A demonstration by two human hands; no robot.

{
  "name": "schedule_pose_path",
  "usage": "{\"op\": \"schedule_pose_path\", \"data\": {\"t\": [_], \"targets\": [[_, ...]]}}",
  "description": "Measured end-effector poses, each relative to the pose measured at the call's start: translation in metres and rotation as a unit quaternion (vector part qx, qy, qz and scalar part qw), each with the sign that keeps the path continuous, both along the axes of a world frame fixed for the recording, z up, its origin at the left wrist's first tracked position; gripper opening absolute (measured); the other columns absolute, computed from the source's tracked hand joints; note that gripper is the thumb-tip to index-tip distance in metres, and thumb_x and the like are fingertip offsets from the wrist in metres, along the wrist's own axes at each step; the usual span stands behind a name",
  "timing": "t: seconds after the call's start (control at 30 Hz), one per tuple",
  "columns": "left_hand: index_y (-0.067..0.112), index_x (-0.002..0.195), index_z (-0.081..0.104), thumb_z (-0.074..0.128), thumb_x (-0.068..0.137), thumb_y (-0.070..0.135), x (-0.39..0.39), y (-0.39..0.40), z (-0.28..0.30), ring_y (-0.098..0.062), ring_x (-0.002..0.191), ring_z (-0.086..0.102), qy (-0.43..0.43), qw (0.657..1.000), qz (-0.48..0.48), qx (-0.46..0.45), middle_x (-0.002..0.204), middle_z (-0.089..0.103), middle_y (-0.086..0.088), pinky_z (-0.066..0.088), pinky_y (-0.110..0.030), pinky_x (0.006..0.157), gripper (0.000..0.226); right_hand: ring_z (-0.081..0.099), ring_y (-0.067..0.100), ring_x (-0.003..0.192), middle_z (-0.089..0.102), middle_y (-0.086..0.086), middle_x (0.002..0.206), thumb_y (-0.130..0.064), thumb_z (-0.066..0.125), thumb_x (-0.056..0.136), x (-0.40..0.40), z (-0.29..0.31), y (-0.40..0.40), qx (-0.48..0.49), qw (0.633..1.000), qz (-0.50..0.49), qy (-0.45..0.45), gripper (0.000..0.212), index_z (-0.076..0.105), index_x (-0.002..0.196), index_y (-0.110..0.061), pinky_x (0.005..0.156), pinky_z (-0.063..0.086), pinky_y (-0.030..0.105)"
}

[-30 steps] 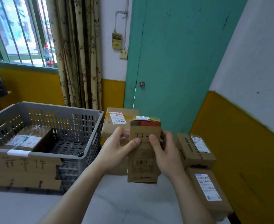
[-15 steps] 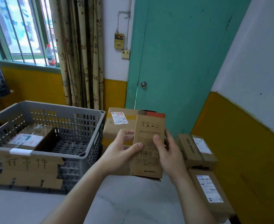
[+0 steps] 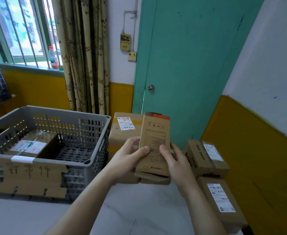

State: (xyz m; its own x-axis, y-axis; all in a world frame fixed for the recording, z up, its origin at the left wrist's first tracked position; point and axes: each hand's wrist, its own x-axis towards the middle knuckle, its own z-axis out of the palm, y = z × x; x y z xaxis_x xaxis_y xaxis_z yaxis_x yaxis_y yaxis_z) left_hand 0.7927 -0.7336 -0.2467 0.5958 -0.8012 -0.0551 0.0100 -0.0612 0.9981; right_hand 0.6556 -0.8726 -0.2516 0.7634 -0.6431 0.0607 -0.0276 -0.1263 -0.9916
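Your left hand (image 3: 128, 157) and right hand (image 3: 176, 160) both grasped the small cardboard box (image 3: 153, 145), thumbs pressed on its printed front and fingers curled behind, so it stood upright and lifted above the white table (image 3: 139, 206). Just behind it sat a larger labelled carton (image 3: 122, 133). To your left stood the grey crate (image 3: 92, 160) with a taped parcel (image 3: 29, 146) inside. To your right, two more parcels (image 3: 207, 158) lay along the yellow wall (image 3: 257, 150).
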Motion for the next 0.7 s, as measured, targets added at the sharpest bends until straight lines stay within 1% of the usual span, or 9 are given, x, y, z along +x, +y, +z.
{"op": "schedule_pose_path", "data": {"t": [0.1,0.2,0.27,0.37,0.43,0.5,0.57,0.63,0.7], "targets": [[0.033,0.136,0.052,0.069,0.093,0.047,0.002,-0.001,0.003,-0.016,0.098,0.078,0.027,0.999,0.026,-0.002,0.111,0.079,0.004,0.064,-0.041,0.078,0.049,0.075,0.009,0.101,0.077,-0.013,0.112,-0.056,0.063,0.088,-0.002,0.0,0.002,0.017,1.0,0.018,-0.004,0.041,0.063,0.128,-0.047,0.077,0.063,0.029],[0.034,0.137,0.051,0.068,0.091,0.057,0.003,0.001,0.006,-0.014,0.097,0.078,0.027,0.999,0.011,0.018,0.11,0.079,0.009,0.065,-0.039,0.077,0.055,0.076,0.01,0.097,0.078,-0.012,0.108,-0.052,0.064,0.087,-0.001,0.0,0.003,0.013,1.0,0.003,-0.009,0.039,0.066,0.126,-0.044,0.07,0.062,0.025],[0.037,0.141,0.046,0.067,0.088,0.063,0.002,0.002,0.007,-0.014,0.101,0.076,0.031,0.999,-0.017,0.027,0.114,0.077,0.01,0.064,-0.04,0.081,0.063,0.076,0.01,0.098,0.078,-0.013,0.108,-0.055,0.062,0.087,-0.001,0.001,0.002,0.004,1.0,-0.003,-0.001,0.041,0.065,0.127,-0.044,0.075,0.063,0.029],[0.04,0.143,0.042,0.066,0.092,0.059,0.0,0.003,0.008,-0.013,0.102,0.076,0.042,0.999,-0.021,0.024,0.112,0.077,0.011,0.065,-0.039,0.081,0.06,0.071,0.004,0.108,0.073,-0.02,0.12,-0.071,0.056,0.087,-0.002,0.004,0.001,-0.022,1.0,0.013,0.018,0.051,0.056,0.135,-0.052,0.082,0.06,0.026],[0.039,0.141,0.046,0.063,0.095,0.057,-0.001,0.002,0.011,-0.016,0.1,0.076,0.053,0.998,0.01,0.028,0.113,0.076,0.009,0.065,-0.042,0.081,0.052,0.061,0.003,0.123,0.061,-0.023,0.138,-0.09,0.049,0.077,-0.007,0.006,0.001,-0.02,0.998,0.037,0.036,0.07,0.04,0.141,-0.063,0.092,0.058,0.029],[0.039,0.139,0.049,0.059,0.097,0.057,-0.001,0.002,0.015,-0.022,0.104,0.075,0.084,0.995,0.037,0.031,0.119,0.073,0.004,0.065,-0.049,0.081,0.047,0.049,0.001,0.134,0.045,-0.026,0.151,-0.099,0.047,0.068,-0.013,0.006,0.001,-0.044,0.994,0.08,0.053,0.078,0.025,0.139,-0.076,0.101,0.052,0.029],[0.041,0.139,0.05,0.057,0.098,0.057,-0.002,0.002,0.018,-0.024,0.105,0.074,0.101,0.993,0.048,0.028,0.121,0.072,0.003,0.065,-0.05,0.079,0.045,0.049,0.0,0.135,0.04,-0.025,0.156,-0.091,0.056,0.073,-0.017,0.005,0.002,-0.101,0.987,0.114,0.049,0.084,0.02,0.146,-0.072,0.102,0.051,0.027],[0.044,0.139,0.051,0.053,0.098,0.063,-0.004,0.002,0.02,-0.024,0.106,0.074,0.104,0.993,0.043,0.023,0.122,0.073,0.004,0.065,-0.05,0.08,0.046,0.062,0.007,0.125,0.05,-0.019,0.152,-0.073,0.065,0.084,-0.018,0.002,0.002,-0.134,0.985,0.1,0.034,0.083,0.026,0.155,-0.057,0.101,0.057,0.036],[0.05,0.139,0.051,0.047,0.091,0.077,-0.005,0.005,0.019,-0.021,0.111,0.072,0.076,0.997,0.021,0.025,0.126,0.071,0.008,0.063,-0.048,0.088,0.056,0.07,0.011,0.113,0.06,-0.022,0.142,-0.059,0.063,0.09,-0.018,0.001,0.002,-0.142,0.987,0.073,0.022,0.074,0.032,0.156,-0.051,0.096,0.06,0.043]]}}
